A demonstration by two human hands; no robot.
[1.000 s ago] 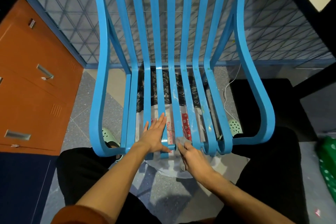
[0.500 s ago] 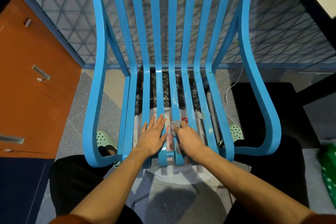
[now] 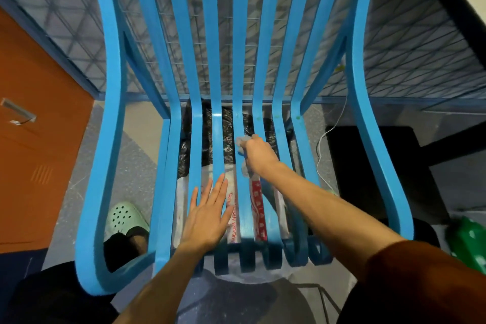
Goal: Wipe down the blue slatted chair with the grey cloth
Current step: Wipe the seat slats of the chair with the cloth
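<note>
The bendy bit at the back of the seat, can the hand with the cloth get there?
Probably yes. The right hand grips the grey cloth on a middle slat of the blue chair, just short of that bend, with bare slat ahead. The left hand rests flat nearer the front.

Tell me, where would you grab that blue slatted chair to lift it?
Probably the left arm loop and right arm loop, each from its outer side. They are the chair's broadest rails, and open gaps separate them from the seat slats, so fingers can wrap round.
</note>
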